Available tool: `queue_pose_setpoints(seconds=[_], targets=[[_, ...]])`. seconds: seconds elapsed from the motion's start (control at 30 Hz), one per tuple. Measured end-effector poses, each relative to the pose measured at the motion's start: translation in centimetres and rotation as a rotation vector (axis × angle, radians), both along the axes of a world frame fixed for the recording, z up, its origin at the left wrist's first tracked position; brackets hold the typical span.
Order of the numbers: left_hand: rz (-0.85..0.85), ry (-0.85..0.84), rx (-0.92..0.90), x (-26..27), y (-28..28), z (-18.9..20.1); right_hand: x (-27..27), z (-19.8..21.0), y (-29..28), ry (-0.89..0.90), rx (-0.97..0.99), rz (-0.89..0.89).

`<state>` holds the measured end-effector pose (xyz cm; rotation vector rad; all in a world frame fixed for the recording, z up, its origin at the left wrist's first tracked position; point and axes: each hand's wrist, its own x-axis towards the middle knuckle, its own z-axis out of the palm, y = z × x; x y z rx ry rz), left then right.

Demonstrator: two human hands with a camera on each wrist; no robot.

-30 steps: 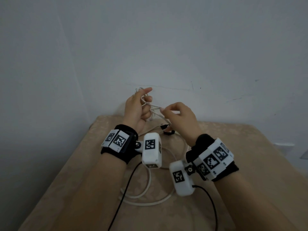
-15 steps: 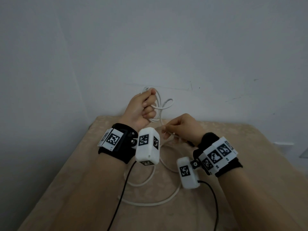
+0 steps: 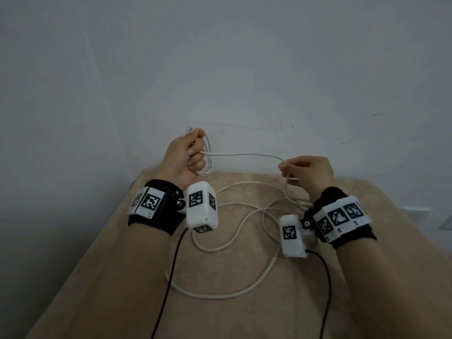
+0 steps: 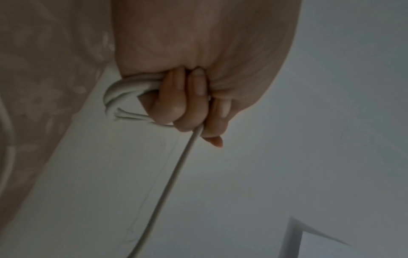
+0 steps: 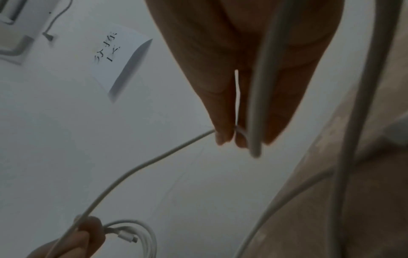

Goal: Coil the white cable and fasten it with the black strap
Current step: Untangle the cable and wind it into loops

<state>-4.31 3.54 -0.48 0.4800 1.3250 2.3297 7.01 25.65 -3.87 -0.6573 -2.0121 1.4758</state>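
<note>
White cable (image 3: 244, 154) runs taut between both hands, so a fresh loop can form: left hand (image 3: 182, 159) fists the finished coils, right hand (image 3: 309, 171) fingers (image 3: 283, 166) pinch the strand. Slack trails on the table (image 3: 244, 319); no black strap shows.

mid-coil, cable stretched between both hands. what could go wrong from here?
1. The left hand grips several loops of the white cable in a fist; reopening it to take the next loop could let them spring out.
2. The right hand only pinches the cable at its fingertips, so a pull may slip it free.
3. The slack on the table crosses itself and may snag as it is drawn up.
</note>
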Motion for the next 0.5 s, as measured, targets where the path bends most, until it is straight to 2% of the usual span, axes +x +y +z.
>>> queue_pose_setpoints(seconds=[0.07, 0.13, 0.27, 0.4, 0.5], targets=[[-0.03, 0.007, 0.002, 0.1, 0.4, -0.1, 0.1, 0.5, -0.1, -0.024, 0.105, 0.055], [-0.067, 0.033, -0.01, 0.4, 0.9, -0.1, 0.5, 1.7, -0.8, 0.033, 0.159, 0.191], [-0.054, 0.111, -0.021, 1.0, 1.5, -0.1, 1.0, 3.9, -3.7, 0.049, 0.124, 0.506], [-0.05, 0.121, 0.071, 1.1, 1.5, 0.1, 0.5, 3.7, -5.6, -0.084, 0.34, 0.572], [-0.089, 0.074, 0.158, 1.2, 1.4, 0.2, 0.4, 3.2, -6.5, -0.084, 0.372, 0.615]])
